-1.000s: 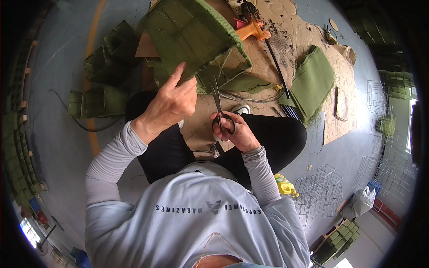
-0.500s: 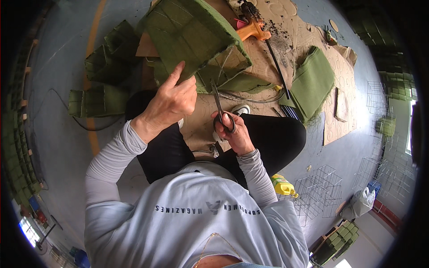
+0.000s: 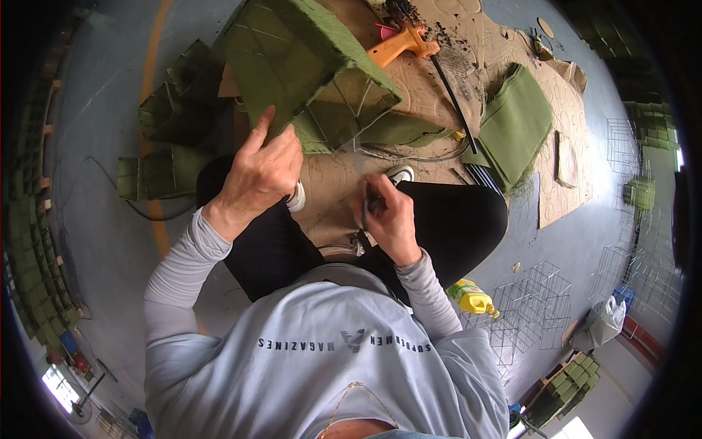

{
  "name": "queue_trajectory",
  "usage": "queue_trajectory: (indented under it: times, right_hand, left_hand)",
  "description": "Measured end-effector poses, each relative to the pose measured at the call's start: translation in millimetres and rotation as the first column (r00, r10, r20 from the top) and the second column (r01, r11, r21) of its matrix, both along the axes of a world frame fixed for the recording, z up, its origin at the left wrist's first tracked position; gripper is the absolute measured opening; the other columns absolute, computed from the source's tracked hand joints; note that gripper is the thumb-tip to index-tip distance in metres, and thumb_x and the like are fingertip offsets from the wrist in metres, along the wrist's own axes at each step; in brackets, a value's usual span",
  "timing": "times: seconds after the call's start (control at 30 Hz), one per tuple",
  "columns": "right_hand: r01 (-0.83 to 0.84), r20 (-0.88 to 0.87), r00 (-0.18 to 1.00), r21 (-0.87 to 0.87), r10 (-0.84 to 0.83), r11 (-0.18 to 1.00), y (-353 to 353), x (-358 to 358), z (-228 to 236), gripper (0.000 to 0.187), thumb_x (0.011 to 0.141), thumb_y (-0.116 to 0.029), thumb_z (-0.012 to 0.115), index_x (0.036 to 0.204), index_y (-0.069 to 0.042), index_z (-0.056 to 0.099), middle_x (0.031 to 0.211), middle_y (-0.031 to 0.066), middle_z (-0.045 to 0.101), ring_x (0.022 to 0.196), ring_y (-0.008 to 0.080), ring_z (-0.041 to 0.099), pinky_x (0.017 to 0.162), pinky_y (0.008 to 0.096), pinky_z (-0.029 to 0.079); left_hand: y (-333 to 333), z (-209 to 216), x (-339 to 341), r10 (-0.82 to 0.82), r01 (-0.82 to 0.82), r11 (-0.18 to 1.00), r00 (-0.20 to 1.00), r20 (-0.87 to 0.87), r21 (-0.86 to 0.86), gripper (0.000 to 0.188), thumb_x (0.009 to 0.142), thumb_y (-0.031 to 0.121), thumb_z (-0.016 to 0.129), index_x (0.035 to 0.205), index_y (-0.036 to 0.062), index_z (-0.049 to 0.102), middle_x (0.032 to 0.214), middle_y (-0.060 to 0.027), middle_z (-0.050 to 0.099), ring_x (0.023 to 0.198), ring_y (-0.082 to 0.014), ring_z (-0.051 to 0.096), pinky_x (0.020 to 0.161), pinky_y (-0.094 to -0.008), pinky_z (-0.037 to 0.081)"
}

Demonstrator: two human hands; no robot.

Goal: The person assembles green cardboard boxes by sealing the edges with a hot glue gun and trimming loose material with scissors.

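My left hand (image 3: 263, 164) grips the near edge of a green fabric box (image 3: 292, 66), thumb up along its side. The box is tilted, and thin wire bars show across its end facing me. My right hand (image 3: 391, 223) is closed around the dark handles of a pair of scissors (image 3: 373, 200), to the right of my left hand and below the box. Motion smears the scissors, so whether the blades are apart cannot be seen. They appear clear of the fabric.
Beyond the box, an orange glue gun (image 3: 401, 48) with a long black stick lies on cardboard (image 3: 574, 183). Folded green fabric (image 3: 515, 124) lies to the right, several green boxes (image 3: 172, 172) to the left. A yellow bottle (image 3: 472, 298) and wire frames (image 3: 537, 296) stand near my right knee.
The box and my left hand have shifted slightly left. My right hand has turned and moved a little right and down, drawing the scissors away from the box's edge.
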State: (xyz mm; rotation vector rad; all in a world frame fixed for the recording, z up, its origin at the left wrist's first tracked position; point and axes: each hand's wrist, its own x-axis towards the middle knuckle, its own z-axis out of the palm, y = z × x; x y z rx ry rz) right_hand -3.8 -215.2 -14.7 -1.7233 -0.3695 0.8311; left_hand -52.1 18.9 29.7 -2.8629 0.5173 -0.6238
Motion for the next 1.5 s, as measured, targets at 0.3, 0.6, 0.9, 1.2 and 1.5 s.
queue_trajectory:
  times: [0.3, 0.6, 0.9, 1.2, 1.5]
  right_hand:
    - [0.367, 0.369, 0.804, 0.312, -0.467, 0.876, 58.8, 34.2, -45.5, 0.039, 0.077, -0.003, 0.073, 0.108, -0.002, 0.050, 0.090, 0.0075, 0.065, 0.070, 0.0133, 0.058, 0.064, 0.0257, 0.046]
    - [0.460, -0.035, 0.857, 0.503, -0.514, 0.732, 103.1, 43.7, -55.1, 0.030, 0.081, 0.002, 0.064, 0.104, -0.003, 0.047, 0.090, 0.0047, 0.066, 0.079, 0.0066, 0.057, 0.071, 0.0209, 0.046]
    - [0.500, -0.124, 0.845, 0.531, -0.520, 0.684, 98.9, 42.1, -63.7, 0.028, 0.079, 0.002, 0.066, 0.101, -0.003, 0.049, 0.089, 0.0057, 0.067, 0.081, 0.0087, 0.060, 0.073, 0.0228, 0.047]
    - [0.563, -0.226, 0.818, 0.500, -0.529, 0.658, 88.9, 36.3, -81.9, 0.030, 0.079, 0.000, 0.068, 0.102, -0.002, 0.050, 0.089, 0.0043, 0.067, 0.077, 0.0082, 0.060, 0.068, 0.0233, 0.048]
    - [0.571, -0.336, 0.820, 0.539, -0.464, 0.619, 85.1, 31.4, -85.4, 0.030, 0.081, 0.000, 0.070, 0.103, -0.002, 0.049, 0.083, 0.0027, 0.064, 0.069, 0.0059, 0.056, 0.059, 0.0222, 0.046]
  left_hand:
    - [5.5, 7.8, -3.2, 0.056, -0.056, 0.997, 0.998, -0.001, -0.061, 0.016, 0.070, 0.002, 0.068, 0.085, -0.0028, 0.069, 0.085, -0.0076, 0.065, 0.094, -0.0193, 0.064, 0.100, -0.0489, 0.047]
    - [-24.8, 30.1, -16.8, 0.176, -0.182, 0.974, 0.983, -0.056, -0.136, 0.024, 0.074, 0.003, 0.065, 0.097, -0.0035, 0.067, 0.100, -0.0108, 0.065, 0.105, -0.0258, 0.060, 0.096, -0.0466, 0.045]
    - [-20.0, -44.8, 40.3, 0.254, -0.315, 0.911, 0.937, -0.239, -0.268, 0.010, 0.073, 0.005, 0.064, 0.076, 0.0046, 0.055, 0.080, -0.0117, 0.057, 0.086, -0.0309, 0.058, 0.076, -0.0433, 0.047]
    - [-12.2, -65.0, 43.9, 0.110, -0.183, 0.946, 0.958, -0.266, -0.268, 0.009, 0.074, 0.002, 0.059, 0.081, 0.0050, 0.055, 0.082, -0.0127, 0.058, 0.086, -0.0332, 0.057, 0.079, -0.0425, 0.045]
    - [-12.1, -61.1, 50.5, 0.114, -0.242, 0.935, 0.898, -0.425, -0.260, 0.007, 0.074, 0.000, 0.062, 0.076, 0.0029, 0.056, 0.084, -0.0151, 0.058, 0.088, -0.0350, 0.057, 0.079, -0.0440, 0.045]
